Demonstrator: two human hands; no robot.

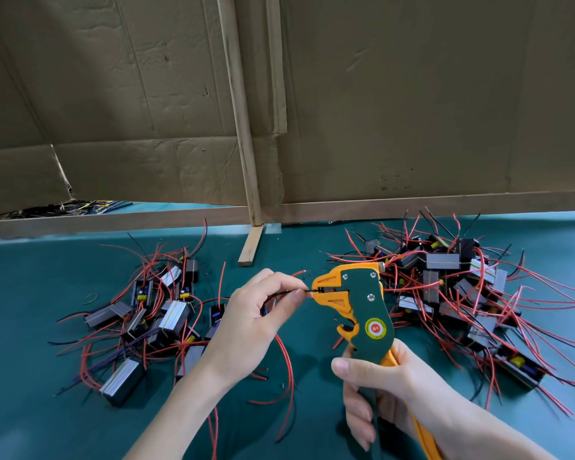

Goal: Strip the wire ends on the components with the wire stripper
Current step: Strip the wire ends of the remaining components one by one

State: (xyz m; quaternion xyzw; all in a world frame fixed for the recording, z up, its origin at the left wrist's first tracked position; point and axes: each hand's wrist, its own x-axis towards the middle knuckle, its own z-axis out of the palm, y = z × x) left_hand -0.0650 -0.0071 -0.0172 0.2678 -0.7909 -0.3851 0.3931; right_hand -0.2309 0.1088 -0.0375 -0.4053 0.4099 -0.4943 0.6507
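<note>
Teal worktop [30, 419] carries two heaps of wired components, a left pile [160, 313] and a right pile [452, 287]. Between them, the left hand [253, 313] pinches one black wire [304, 291] fed into the jaws of one wire stripper [356, 300], whose handles the right hand [389, 393] grips.

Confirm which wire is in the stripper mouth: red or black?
The black wire, pinched by the left hand, its end fed into the wire stripper held in the right hand. The red wires all lie loose, none in the tool.
</note>
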